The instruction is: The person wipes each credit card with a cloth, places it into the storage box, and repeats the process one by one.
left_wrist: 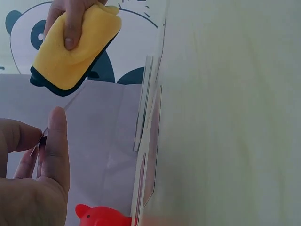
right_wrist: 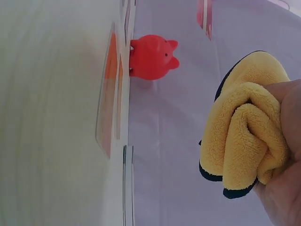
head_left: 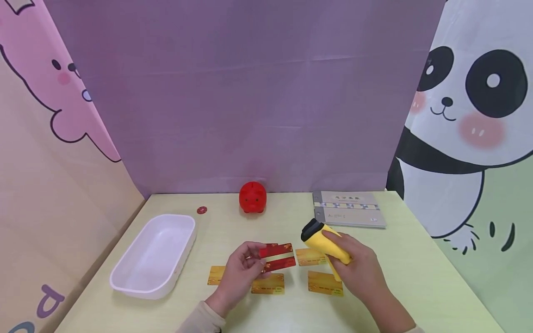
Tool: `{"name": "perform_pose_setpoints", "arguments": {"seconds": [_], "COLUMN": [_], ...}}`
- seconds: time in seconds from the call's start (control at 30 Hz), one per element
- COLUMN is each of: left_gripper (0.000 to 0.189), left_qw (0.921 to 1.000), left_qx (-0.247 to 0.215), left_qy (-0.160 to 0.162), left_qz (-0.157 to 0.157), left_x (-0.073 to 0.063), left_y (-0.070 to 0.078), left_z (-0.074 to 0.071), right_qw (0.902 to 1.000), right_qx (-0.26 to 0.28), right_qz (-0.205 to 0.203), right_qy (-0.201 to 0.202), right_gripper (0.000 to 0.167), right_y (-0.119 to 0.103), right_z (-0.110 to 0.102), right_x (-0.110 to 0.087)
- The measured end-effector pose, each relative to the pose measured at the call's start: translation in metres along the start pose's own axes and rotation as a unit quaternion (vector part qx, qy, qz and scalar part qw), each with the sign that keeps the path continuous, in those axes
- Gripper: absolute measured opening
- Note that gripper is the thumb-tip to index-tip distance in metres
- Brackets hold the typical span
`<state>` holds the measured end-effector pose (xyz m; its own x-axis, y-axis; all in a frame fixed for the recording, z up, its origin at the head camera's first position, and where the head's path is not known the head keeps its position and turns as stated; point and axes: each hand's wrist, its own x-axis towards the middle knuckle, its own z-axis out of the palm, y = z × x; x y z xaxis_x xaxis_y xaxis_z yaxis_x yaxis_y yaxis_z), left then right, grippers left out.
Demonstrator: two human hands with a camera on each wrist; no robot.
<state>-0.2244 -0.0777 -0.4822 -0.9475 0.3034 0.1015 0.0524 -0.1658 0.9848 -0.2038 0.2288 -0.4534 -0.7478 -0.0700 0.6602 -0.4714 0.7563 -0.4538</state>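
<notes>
In the head view my left hand (head_left: 240, 274) pinches a red card (head_left: 279, 257) with a pale stripe, and another red edge shows behind it. My right hand (head_left: 364, 268) grips a folded yellow towel (head_left: 326, 243) with a dark border, held up to the right of the card. The right wrist view shows the towel's plush folds (right_wrist: 247, 136) bunched in the fingers. Several gold cards lie below the hands: one gold card (head_left: 268, 284) is partly under the left hand, another gold card (head_left: 325, 283) is beside the right.
A white plastic basin (head_left: 189, 240) stands at the left of the table. At the back are a red piggy bank (head_left: 252, 198), a small round red token (head_left: 201, 210) and a grey notebook (head_left: 350, 210). A purple cloth backdrop (head_left: 258, 92) hangs behind the table.
</notes>
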Motion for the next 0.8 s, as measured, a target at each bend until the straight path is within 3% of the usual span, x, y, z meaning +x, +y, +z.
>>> {"name": "perform_pose_setpoints", "arguments": {"seconds": [0.37,0.8], "left_gripper": [0.038,0.038], "left_qw": [0.9999,0.9998], "left_qx": [-0.004,-0.012], "left_qy": [0.004,-0.003], "left_qz": [-0.012,-0.018], "left_x": [-0.001,-0.001], "left_y": [0.001,-0.001], "left_z": [0.002,0.009], "right_qw": [0.9997,0.9978], "right_qx": [0.016,0.006], "right_qz": [-0.014,-0.008], "right_qy": [-0.007,-0.065], "right_gripper": [0.069,0.072], "right_y": [-0.011,-0.026], "right_z": [0.006,0.012], "right_x": [-0.004,-0.009]}}
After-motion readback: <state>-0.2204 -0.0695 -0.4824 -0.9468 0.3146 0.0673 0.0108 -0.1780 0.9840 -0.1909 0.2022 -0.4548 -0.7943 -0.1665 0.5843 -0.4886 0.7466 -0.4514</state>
